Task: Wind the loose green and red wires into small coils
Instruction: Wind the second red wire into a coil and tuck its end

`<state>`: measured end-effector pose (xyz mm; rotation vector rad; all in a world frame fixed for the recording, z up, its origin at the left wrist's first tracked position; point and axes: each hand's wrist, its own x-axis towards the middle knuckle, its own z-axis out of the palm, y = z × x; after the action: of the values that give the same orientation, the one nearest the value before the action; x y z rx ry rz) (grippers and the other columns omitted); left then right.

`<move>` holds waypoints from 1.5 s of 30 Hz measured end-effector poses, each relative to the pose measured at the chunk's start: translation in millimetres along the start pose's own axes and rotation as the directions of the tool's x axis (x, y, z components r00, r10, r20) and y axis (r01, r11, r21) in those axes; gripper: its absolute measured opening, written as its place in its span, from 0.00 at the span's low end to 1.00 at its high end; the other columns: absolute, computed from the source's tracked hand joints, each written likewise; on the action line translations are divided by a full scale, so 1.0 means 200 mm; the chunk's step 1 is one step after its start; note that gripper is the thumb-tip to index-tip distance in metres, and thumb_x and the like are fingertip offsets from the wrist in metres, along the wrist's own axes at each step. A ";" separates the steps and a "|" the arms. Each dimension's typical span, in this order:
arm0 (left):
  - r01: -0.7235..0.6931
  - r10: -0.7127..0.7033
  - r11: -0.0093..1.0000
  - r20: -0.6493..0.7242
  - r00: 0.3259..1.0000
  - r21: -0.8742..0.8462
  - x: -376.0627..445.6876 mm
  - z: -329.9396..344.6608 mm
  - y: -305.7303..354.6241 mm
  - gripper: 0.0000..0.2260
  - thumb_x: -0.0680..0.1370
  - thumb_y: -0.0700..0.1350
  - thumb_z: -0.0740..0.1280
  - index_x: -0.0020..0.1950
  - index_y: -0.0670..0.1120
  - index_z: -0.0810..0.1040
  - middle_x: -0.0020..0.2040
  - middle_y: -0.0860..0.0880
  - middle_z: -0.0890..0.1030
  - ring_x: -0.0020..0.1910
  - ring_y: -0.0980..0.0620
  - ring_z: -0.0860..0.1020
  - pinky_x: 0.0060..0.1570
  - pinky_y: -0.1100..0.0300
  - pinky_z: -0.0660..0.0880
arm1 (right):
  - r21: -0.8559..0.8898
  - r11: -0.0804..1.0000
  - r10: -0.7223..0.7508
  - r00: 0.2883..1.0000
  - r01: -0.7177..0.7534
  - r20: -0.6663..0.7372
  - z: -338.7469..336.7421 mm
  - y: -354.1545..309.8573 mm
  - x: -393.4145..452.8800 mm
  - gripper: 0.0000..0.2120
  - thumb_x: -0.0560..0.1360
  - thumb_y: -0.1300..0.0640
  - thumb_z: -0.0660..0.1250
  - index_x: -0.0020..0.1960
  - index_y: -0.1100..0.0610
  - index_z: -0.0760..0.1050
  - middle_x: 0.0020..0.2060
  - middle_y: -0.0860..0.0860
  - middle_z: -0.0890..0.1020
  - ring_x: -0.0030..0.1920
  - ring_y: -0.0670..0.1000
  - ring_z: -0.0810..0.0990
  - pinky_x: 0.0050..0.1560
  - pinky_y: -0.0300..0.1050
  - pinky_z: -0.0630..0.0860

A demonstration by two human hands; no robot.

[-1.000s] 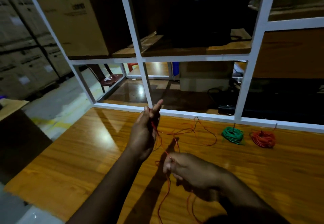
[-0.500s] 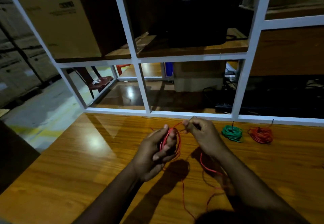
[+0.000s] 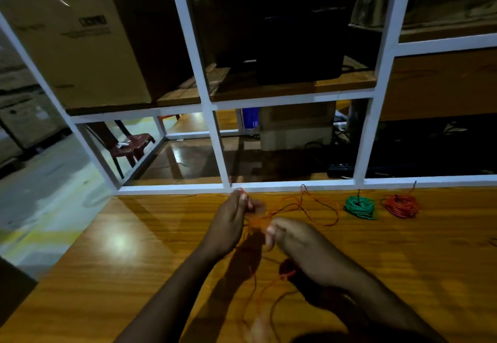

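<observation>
Hands: left hand [image 3: 231, 224] grips red wire [image 3: 304, 205] loops; right hand [image 3: 295, 240] pinches its strand. I judge the slack tail may tangle.

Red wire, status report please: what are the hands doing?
Left hand and right hand both pinching the loose red wire, mid-wind. Green coil and red coil done, lying apart on the table. Nothing in the way.

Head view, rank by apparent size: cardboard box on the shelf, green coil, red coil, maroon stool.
1. cardboard box, by far the largest.
2. maroon stool, though it stands farther off, so true size is unsure.
3. green coil and red coil: near alike, not ranked.
</observation>
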<state>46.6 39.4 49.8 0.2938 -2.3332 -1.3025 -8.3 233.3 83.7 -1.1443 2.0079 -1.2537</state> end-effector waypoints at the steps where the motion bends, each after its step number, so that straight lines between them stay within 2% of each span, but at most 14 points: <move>1: -0.009 0.007 1.000 0.052 0.999 0.026 -0.01 0.01 -0.02 0.16 0.86 0.50 0.52 0.48 0.47 0.76 0.38 0.52 0.80 0.37 0.57 0.79 0.41 0.55 0.74 | 0.004 1.000 -0.024 0.994 0.025 -0.106 -0.03 0.00 0.02 0.15 0.84 0.47 0.55 0.44 0.48 0.76 0.39 0.40 0.80 0.41 0.38 0.76 0.43 0.39 0.71; 5: 0.137 -0.054 0.956 0.301 0.952 -0.261 -0.07 0.07 0.08 0.19 0.85 0.53 0.55 0.44 0.44 0.76 0.28 0.51 0.68 0.27 0.50 0.68 0.32 0.54 0.69 | -0.026 0.998 -0.069 0.886 0.064 -0.459 -0.12 0.04 0.09 0.12 0.82 0.50 0.61 0.43 0.51 0.78 0.41 0.46 0.82 0.46 0.41 0.79 0.46 0.42 0.73; 10: 0.454 0.094 0.346 0.511 0.854 -0.821 -0.11 0.10 0.25 0.17 0.86 0.49 0.53 0.46 0.41 0.74 0.25 0.52 0.63 0.18 0.57 0.61 0.32 0.60 0.68 | 0.060 0.997 -0.008 0.872 0.042 -0.489 -0.09 0.14 0.14 0.18 0.79 0.43 0.62 0.40 0.56 0.75 0.34 0.52 0.77 0.36 0.50 0.75 0.41 0.49 0.70; 12: 0.393 0.068 0.257 0.422 0.904 -0.883 -0.07 0.08 0.27 0.19 0.87 0.48 0.52 0.44 0.44 0.76 0.28 0.51 0.71 0.21 0.56 0.69 0.40 0.59 0.70 | 0.103 0.994 0.068 0.921 -0.031 -0.384 0.00 0.17 0.13 0.21 0.80 0.41 0.57 0.43 0.57 0.76 0.35 0.54 0.76 0.36 0.54 0.74 0.41 0.48 0.69; 14: 0.271 0.000 0.364 0.291 0.957 -0.891 -0.03 0.08 0.27 0.23 0.87 0.47 0.50 0.46 0.44 0.82 0.43 0.41 0.84 0.42 0.48 0.85 0.55 0.55 0.75 | 0.146 0.985 0.129 0.954 -0.092 -0.271 0.07 0.19 0.10 0.19 0.83 0.45 0.54 0.44 0.56 0.75 0.33 0.50 0.74 0.35 0.50 0.71 0.39 0.46 0.67; 16: 0.181 -0.028 0.525 0.196 0.980 -0.832 0.01 0.07 0.25 0.22 0.87 0.47 0.48 0.59 0.39 0.80 0.62 0.37 0.81 0.65 0.42 0.79 0.70 0.48 0.69 | 0.144 0.981 0.153 0.974 -0.130 -0.164 0.10 0.18 0.05 0.17 0.85 0.47 0.53 0.44 0.51 0.74 0.33 0.46 0.72 0.33 0.46 0.70 0.36 0.43 0.67; 19: 0.090 -0.065 0.834 0.064 0.996 -0.544 0.04 0.06 0.16 0.21 0.87 0.49 0.48 0.64 0.39 0.77 0.68 0.48 0.79 0.73 0.53 0.71 0.75 0.47 0.61 | 0.051 0.986 0.156 0.986 -0.159 0.060 0.08 0.13 -0.03 0.16 0.84 0.47 0.55 0.44 0.50 0.76 0.33 0.44 0.73 0.31 0.41 0.70 0.34 0.38 0.67; 25: -0.011 0.006 0.999 0.137 0.991 0.033 0.02 0.08 0.07 0.14 0.85 0.51 0.55 0.46 0.51 0.77 0.40 0.53 0.83 0.42 0.58 0.82 0.47 0.54 0.76 | -0.004 1.000 -0.022 0.991 0.022 -0.133 -0.11 0.04 -0.09 0.14 0.81 0.45 0.57 0.42 0.48 0.76 0.35 0.39 0.78 0.38 0.38 0.75 0.40 0.40 0.70; 28: 0.025 -0.005 0.998 0.309 0.951 -0.062 -0.07 0.16 0.16 0.18 0.86 0.52 0.54 0.46 0.47 0.79 0.29 0.53 0.71 0.27 0.56 0.69 0.30 0.61 0.66 | 0.009 0.992 -0.112 0.912 0.126 -0.394 -0.22 0.08 -0.02 0.14 0.78 0.44 0.60 0.43 0.51 0.78 0.40 0.45 0.81 0.44 0.42 0.79 0.46 0.42 0.74; 31: 0.252 -0.028 0.836 0.422 0.906 -0.488 -0.11 0.22 0.27 0.21 0.85 0.52 0.54 0.47 0.39 0.78 0.30 0.51 0.62 0.27 0.54 0.58 0.27 0.62 0.58 | 0.040 0.984 -0.134 0.866 0.175 -0.482 -0.28 0.17 0.04 0.14 0.78 0.46 0.64 0.40 0.56 0.77 0.33 0.43 0.79 0.37 0.40 0.77 0.38 0.35 0.72; 35: 0.436 0.055 0.367 0.487 0.871 -0.822 -0.09 0.23 0.37 0.17 0.84 0.48 0.55 0.49 0.38 0.77 0.29 0.53 0.59 0.24 0.59 0.57 0.24 0.65 0.55 | 0.162 0.983 -0.007 0.891 0.090 -0.454 -0.22 0.27 0.06 0.20 0.79 0.42 0.60 0.35 0.55 0.71 0.26 0.43 0.71 0.29 0.40 0.68 0.33 0.39 0.64; 39: 0.327 0.022 0.101 0.330 0.944 -0.940 -0.02 0.22 0.41 0.10 0.85 0.45 0.55 0.49 0.44 0.72 0.33 0.51 0.72 0.30 0.58 0.71 0.31 0.66 0.68 | 0.240 0.968 0.110 0.980 -0.068 -0.167 -0.06 0.34 0.02 0.22 0.82 0.41 0.53 0.37 0.52 0.72 0.24 0.43 0.70 0.26 0.41 0.66 0.33 0.42 0.62; 42: 0.134 -0.134 0.334 0.094 0.987 -0.933 0.02 0.24 0.39 0.10 0.84 0.42 0.55 0.54 0.39 0.73 0.57 0.37 0.83 0.60 0.44 0.82 0.62 0.51 0.77 | 0.207 0.977 0.041 0.999 -0.045 0.024 -0.03 0.32 -0.05 0.20 0.84 0.43 0.53 0.41 0.52 0.74 0.26 0.41 0.70 0.26 0.39 0.66 0.32 0.39 0.61; 45: 0.121 -0.154 0.849 -0.021 0.988 -0.515 0.03 0.26 0.30 0.18 0.87 0.46 0.51 0.65 0.38 0.76 0.66 0.51 0.81 0.70 0.54 0.75 0.72 0.53 0.67 | 0.243 0.965 0.058 0.983 -0.100 0.173 -0.10 0.28 -0.09 0.15 0.84 0.45 0.56 0.47 0.51 0.75 0.28 0.42 0.72 0.27 0.39 0.67 0.30 0.37 0.63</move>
<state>18.7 108.0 78.5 0.3230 -1.8446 -1.8949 -35.0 269.9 42.6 -1.0005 1.7012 -1.2858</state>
